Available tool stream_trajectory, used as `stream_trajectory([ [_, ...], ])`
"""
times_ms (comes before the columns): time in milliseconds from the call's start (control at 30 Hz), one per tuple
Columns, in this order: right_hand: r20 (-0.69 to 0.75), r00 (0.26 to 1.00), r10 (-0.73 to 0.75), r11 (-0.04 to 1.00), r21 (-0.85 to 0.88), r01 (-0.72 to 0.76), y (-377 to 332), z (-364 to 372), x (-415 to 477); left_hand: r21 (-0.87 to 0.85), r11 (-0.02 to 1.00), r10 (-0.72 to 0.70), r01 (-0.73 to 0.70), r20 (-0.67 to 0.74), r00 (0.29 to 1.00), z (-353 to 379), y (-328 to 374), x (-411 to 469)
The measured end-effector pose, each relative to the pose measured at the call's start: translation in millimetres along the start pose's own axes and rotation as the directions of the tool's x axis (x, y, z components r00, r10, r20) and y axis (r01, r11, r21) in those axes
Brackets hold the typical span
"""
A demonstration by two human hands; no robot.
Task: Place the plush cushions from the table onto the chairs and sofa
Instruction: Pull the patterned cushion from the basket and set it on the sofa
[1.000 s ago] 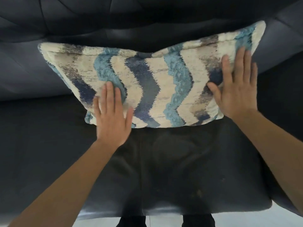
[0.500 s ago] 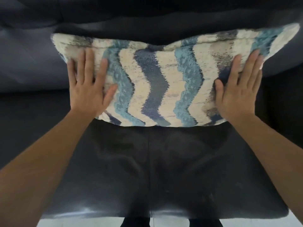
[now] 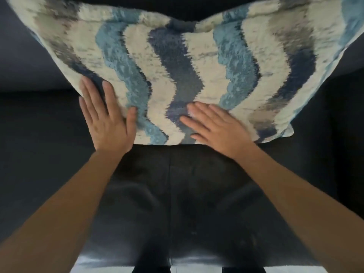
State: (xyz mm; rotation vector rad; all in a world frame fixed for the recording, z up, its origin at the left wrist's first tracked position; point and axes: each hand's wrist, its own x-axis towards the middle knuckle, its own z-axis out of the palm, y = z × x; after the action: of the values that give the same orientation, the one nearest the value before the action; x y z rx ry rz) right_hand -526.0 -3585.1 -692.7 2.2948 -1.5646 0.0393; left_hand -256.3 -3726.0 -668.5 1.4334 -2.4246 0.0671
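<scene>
A plush cushion (image 3: 199, 62) with wavy cream, light blue, navy and grey stripes leans against the backrest of a dark leather sofa (image 3: 169, 194). Its lower edge rests on the seat. My left hand (image 3: 107, 119) lies flat on the cushion's lower left corner, fingers apart. Flat as well, my right hand (image 3: 216, 125) presses the lower middle of the cushion, fingers pointing left. Neither hand grips the fabric. The cushion's top corners run out of the view.
The sofa's seat has a centre seam (image 3: 169, 194) and a shiny front edge (image 3: 177, 261). Dark backrest panels (image 3: 25, 56) rise behind the cushion. A strip of pale floor (image 3: 197, 269) shows below the seat edge.
The view has closed in on the cushion. My left hand slid down to the lower left corner. My right hand moved left from the cushion's right side to its lower middle.
</scene>
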Motion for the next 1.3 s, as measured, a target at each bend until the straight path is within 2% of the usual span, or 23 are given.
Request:
stream_trajectory([
  [100, -0.026, 0.995, 0.091, 0.991, -0.092, -0.093, 49.0, 2.7, -66.2, -0.005, 1.000, -0.009, 0.009, -0.039, 0.999, 11.9, -2.1, 5.0],
  [167, -0.015, 0.967, 0.253, 0.963, -0.096, -0.253, 55.8, -3.1, -97.0, -0.041, 0.998, -0.049, 0.046, -0.078, 0.996, 11.8, 3.7, 1.7],
  [200, 0.013, 0.926, 0.378, 0.923, -0.089, -0.375, 50.6, -5.6, -106.4, -0.087, 0.992, -0.094, 0.086, -0.090, 0.992, 10.8, 11.8, -2.4],
  [233, 0.047, 0.854, 0.519, 0.854, -0.078, -0.514, 40.7, -7.4, -112.3, -0.165, 0.974, -0.171, 0.156, -0.086, 0.981, 10.0, 23.6, -9.4],
  [267, 0.080, 0.748, 0.659, 0.752, -0.056, -0.657, 28.6, -9.9, -112.8, -0.265, 0.927, -0.287, 0.264, -0.054, 0.956, 7.8, 37.7, -18.0],
  [333, 0.143, 0.479, 0.866, 0.481, 0.021, -0.876, 4.4, -15.3, -101.3, -0.457, 0.711, -0.543, 0.534, 0.126, 0.830, 1.2, 65.5, -34.7],
  [367, 0.191, 0.364, 0.911, 0.357, 0.071, -0.931, -4.4, -17.7, -92.2, -0.502, 0.596, -0.597, 0.627, 0.245, 0.764, 0.1, 76.4, -43.3],
  [400, 0.261, 0.286, 0.922, 0.266, 0.109, -0.958, -9.5, -19.0, -84.6, -0.515, 0.528, -0.591, 0.675, 0.348, 0.728, 0.4, 85.7, -51.8],
  [433, 0.333, 0.244, 0.911, 0.213, 0.129, -0.969, -12.1, -16.9, -79.7, -0.513, 0.511, -0.556, 0.690, 0.415, 0.720, 2.3, 91.6, -58.9],
  [500, 0.426, 0.234, 0.874, 0.197, 0.130, -0.972, -10.3, -11.2, -75.1, -0.488, 0.531, -0.496, 0.693, 0.484, 0.721, 7.5, 93.0, -63.2],
  [667, 0.568, 0.265, 0.779, 0.197, 0.179, -0.964, -4.0, -38.1, -78.9, -0.361, 0.587, -0.458, 0.725, 0.590, 0.665, -10.4, 75.0, -63.9],
  [733, 0.657, 0.281, 0.700, 0.162, 0.238, -0.958, -6.1, -62.7, -83.3, -0.270, 0.562, -0.451, 0.782, 0.692, 0.563, -38.2, 75.9, -65.3],
  [800, 0.815, 0.223, 0.535, 0.023, 0.249, -0.968, -12.3, -96.0, -85.2, -0.222, 0.489, -0.427, 0.844, 0.782, 0.454, -78.5, 88.9, -72.0],
  [867, 0.934, 0.150, 0.325, -0.156, 0.209, -0.965, -23.2, -143.3, -82.6, -0.247, 0.442, -0.398, 0.862, 0.808, 0.435, -128.8, 107.7, -83.3],
  [933, 0.947, 0.178, 0.266, -0.200, 0.235, -0.951, -36.1, -207.4, -78.4, -0.254, 0.415, -0.388, 0.874, 0.819, 0.422, -192.4, 126.6, -94.8],
  [1000, 0.936, 0.221, 0.275, -0.213, 0.284, -0.935, -40.5, -283.7, -73.6, -0.272, 0.327, -0.399, 0.905, 0.828, 0.394, -268.7, 142.3, -97.9],
  [1067, 0.929, 0.214, 0.304, -0.297, 0.305, -0.905, -36.6, -366.4, -66.7, -0.313, 0.256, -0.395, 0.915, 0.830, 0.394, -349.5, 153.2, -93.1],
  [1133, 0.915, 0.193, 0.353, -0.389, 0.331, -0.860, -26.5, -436.6, -63.3, -0.369, 0.221, -0.402, 0.903, 0.809, 0.429, -422.0, 156.2, -85.2],
  [1300, 0.862, 0.178, 0.475, -0.541, 0.445, -0.714, -8.8, -562.8, -66.2, -0.490, 0.209, -0.463, 0.846, 0.712, 0.528, -557.1, 140.0, -90.1],
])
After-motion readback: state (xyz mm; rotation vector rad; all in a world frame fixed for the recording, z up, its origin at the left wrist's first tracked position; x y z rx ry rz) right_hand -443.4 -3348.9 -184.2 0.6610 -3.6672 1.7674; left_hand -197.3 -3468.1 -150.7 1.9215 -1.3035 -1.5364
